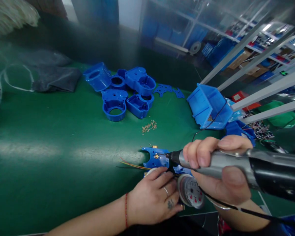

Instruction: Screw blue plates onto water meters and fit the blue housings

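Observation:
My right hand (218, 170) is closed around a grey electric screwdriver (248, 167). Its tip rests on a brass screw in a blue plastic housing (154, 157) on the green mat. My left hand (154, 196) grips a round water-meter dial (190, 191) joined to that housing, fingers curled over its top. Thin coloured wires (131, 164) stick out to the left of the housing.
A small heap of brass screws (149, 126) lies on the green mat (51, 131). Several blue housings (124, 90) are piled further back. A tilted blue bin (208, 106) stands at right, a dark cloth (52, 77) at far left, shelving behind.

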The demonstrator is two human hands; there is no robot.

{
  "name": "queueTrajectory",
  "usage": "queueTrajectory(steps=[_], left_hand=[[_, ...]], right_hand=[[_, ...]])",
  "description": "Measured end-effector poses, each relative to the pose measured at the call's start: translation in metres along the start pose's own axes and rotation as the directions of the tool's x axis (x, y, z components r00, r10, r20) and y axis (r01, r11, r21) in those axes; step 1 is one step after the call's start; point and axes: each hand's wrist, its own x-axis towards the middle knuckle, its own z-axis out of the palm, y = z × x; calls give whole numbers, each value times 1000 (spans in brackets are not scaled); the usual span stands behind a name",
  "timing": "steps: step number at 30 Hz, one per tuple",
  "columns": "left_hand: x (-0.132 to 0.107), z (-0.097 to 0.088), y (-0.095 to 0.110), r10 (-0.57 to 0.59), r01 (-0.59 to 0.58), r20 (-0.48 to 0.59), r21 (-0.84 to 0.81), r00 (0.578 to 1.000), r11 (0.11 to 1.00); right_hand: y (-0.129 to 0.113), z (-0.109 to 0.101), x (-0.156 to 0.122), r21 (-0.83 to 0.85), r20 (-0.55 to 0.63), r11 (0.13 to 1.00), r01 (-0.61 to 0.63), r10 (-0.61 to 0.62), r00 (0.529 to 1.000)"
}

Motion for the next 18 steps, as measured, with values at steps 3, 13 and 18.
queueTrajectory(steps=[3, 13, 18], left_hand=[[-5, 13, -7, 15, -15, -77, 4, 997, 1000], [-5, 15, -7, -2, 0, -118, -12, 993, 1000], [-4, 14, -6, -16, 14, -138, -9, 990, 1000]], right_hand=[[4, 4, -7, -21, 23, 1000, 14, -13, 1000], [4, 7, -5, 6, 71, 999, -50, 49, 996], [6, 8, -7, 1, 80, 998, -66, 66, 995]])
